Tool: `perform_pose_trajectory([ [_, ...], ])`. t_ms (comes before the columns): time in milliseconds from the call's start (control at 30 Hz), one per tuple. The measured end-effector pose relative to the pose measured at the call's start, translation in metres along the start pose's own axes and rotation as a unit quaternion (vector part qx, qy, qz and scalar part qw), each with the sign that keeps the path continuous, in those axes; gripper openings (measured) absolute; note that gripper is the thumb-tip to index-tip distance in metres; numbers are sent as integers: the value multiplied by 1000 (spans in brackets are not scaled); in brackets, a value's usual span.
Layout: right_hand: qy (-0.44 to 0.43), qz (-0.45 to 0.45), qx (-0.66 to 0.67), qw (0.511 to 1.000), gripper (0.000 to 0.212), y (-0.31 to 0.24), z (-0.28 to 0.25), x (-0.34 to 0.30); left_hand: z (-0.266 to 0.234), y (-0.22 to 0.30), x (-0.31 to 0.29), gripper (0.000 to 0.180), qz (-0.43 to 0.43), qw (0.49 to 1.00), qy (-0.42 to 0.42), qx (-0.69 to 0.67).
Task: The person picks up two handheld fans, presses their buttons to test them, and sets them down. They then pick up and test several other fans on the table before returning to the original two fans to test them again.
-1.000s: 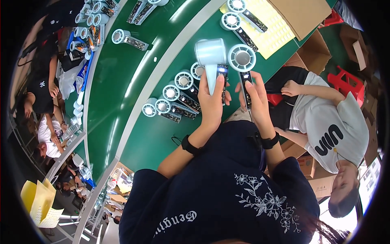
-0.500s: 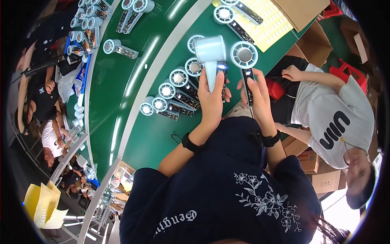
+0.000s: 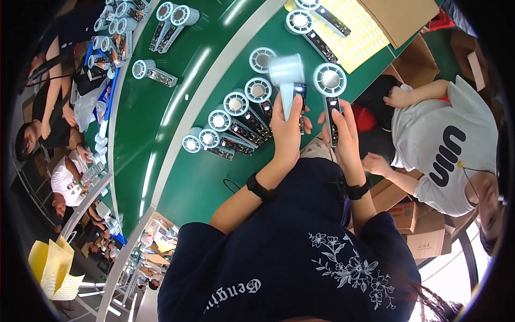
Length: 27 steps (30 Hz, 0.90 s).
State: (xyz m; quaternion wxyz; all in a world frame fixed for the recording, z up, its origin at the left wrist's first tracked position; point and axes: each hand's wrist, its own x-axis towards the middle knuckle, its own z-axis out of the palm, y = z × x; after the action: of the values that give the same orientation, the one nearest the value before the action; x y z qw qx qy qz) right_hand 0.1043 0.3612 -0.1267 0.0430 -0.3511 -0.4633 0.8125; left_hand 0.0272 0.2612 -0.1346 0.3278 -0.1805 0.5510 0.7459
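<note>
My left hand [image 3: 287, 131] is closed around a light-blue handheld fan [image 3: 286, 70], its barrel-shaped head turned sideways. The thumb presses on the circuit board exposed in the handle, where a small white light glows. Close beside it, my right hand [image 3: 347, 134] grips a second handheld fan [image 3: 332, 121] by its handle, thumb on the board and round ringed head upward. The two fans are apart. Several similar fans [image 3: 236, 103] lie in a slanting row on the green table to the left of my hands, boards showing.
Beyond my hands, more fans lie by a yellow sheet [image 3: 359, 43] and a cardboard flap [image 3: 399, 19]. A pale rail [image 3: 185, 104] separates my table from a green surface [image 3: 139, 112] bearing other fans. A person in a white shirt [image 3: 442, 134] sits close on the right, near cardboard boxes [image 3: 403, 216].
Both hands, with their fans, have shifted slightly right and toward me. The person on the right has leaned and moved their hands. The grips look the same.
</note>
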Motion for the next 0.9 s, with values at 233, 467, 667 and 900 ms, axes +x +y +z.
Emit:
perform_pose_trajectory([
  [233, 13, 15, -21, 1000, 25, 3, -3, 8, -5, 0, 8, 29, -17, 999, 1, -27],
  [467, -3, 90, -2, 996, 26, 11, -23, 28, -7, -7, 25, 36, -69, 990, -65, -102],
  [667, -19, 126, -110, 986, 28, 19, -30, 52, -24, -36, 60, 49, -250, 853, -105, -445],
  [900, -77, -85, -480, 870, 36, 11, -21, 86, -47, 26, 5, 48, -344, 899, -89, -256],
])
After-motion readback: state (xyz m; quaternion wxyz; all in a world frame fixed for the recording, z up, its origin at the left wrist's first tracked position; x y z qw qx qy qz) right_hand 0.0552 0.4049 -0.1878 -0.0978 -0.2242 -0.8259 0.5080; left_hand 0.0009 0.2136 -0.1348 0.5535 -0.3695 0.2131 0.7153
